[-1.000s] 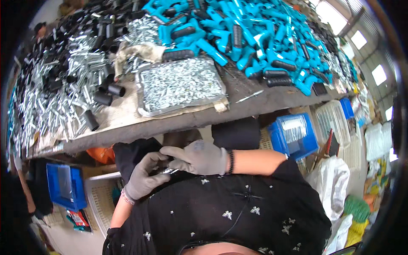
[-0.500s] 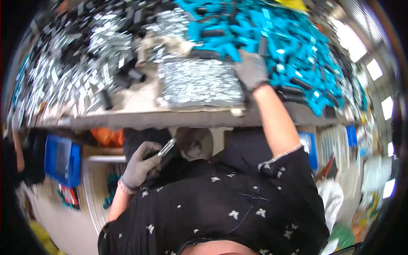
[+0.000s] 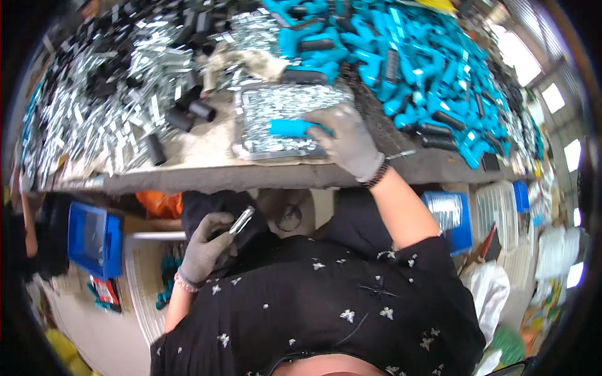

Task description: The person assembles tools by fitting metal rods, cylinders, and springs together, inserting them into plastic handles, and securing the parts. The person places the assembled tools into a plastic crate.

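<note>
Head view: right hand [image 3: 350,141] grasps a blue handle [image 3: 291,128]; left hand [image 3: 204,247] pinches a metal piece [image 3: 241,220], which may slip down.

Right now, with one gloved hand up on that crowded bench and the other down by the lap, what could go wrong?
The right hand holds a blue handle over a tray of small metal parts near the bench edge; a knock might spill it. The left hand grips a small silver piece below the bench, where it could drop out of sight. The heaped blue handles may slide.
</note>
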Tool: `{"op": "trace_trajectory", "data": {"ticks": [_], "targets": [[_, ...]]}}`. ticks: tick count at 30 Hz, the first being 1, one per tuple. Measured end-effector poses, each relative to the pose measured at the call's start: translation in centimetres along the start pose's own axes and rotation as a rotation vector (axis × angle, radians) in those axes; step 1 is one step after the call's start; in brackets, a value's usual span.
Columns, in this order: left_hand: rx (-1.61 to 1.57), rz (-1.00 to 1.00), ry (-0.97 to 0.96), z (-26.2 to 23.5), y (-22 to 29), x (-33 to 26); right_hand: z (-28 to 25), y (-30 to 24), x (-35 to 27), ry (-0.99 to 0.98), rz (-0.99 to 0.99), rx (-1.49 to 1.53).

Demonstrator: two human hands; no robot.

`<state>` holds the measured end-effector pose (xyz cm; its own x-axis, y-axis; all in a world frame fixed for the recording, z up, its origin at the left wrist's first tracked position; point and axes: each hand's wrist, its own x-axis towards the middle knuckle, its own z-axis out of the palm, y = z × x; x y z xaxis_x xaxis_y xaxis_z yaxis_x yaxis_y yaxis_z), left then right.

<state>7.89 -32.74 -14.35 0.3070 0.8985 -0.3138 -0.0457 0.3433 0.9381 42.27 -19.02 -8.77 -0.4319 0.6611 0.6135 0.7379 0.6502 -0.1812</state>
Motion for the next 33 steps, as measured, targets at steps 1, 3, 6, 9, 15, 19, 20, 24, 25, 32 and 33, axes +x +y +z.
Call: {"op": "trace_trajectory", "data": {"ticks": [1, 3, 6, 9, 15, 19, 20, 24, 25, 32, 33], "targets": [[0.021, -0.006, -0.011, -0.2, -0.2, 0.1, 0.1, -0.3, -0.2, 0.030, -0.020, -0.060], [0.051, -0.015, -0.043, -0.3, -0.7, 0.1, 0.1, -1.1, 0.0, 0.074, -0.024, -0.047], [-0.057, -0.038, 0.012, -1.0, -1.2, -0.6, -0.3, -2.7, 0.0, 0.210, 0.121, 0.189], [-0.130, -0.120, 0.173, -1.7, -0.9, -1.8, -1.1, -3.0, -0.1, 0.194, 0.220, 0.154], [-0.386, -0.003, 0.526, -8.5, -2.7, -4.5, -2.5, -1.4, -1.1, 0.197, 0.421, 0.226], [-0.201, 0.025, 0.672, -9.0, -2.9, -7.6, -1.6, -0.1, -0.3, 0.112, 0.392, 0.268], [-0.199, 0.026, 0.674, -8.4, -2.8, -7.9, -1.2, 0.0, 0.0, 0.112, 0.391, 0.270], [0.027, -0.154, 0.424, -5.5, -1.5, -4.7, -2.7, -0.4, -1.2, 0.224, 0.308, -0.042], [-0.052, -0.241, 0.397, -4.7, -1.2, -4.0, -3.6, -2.2, -1.4, 0.235, 0.401, 0.040], [0.338, 0.152, 0.120, -4.3, -4.1, -0.9, -6.1, -3.8, -15.4, 0.243, 0.422, 0.021], [0.214, 0.024, 0.096, -3.1, -3.6, 0.0, -7.1, -2.9, -18.4, 0.260, 0.504, -0.128]]}}
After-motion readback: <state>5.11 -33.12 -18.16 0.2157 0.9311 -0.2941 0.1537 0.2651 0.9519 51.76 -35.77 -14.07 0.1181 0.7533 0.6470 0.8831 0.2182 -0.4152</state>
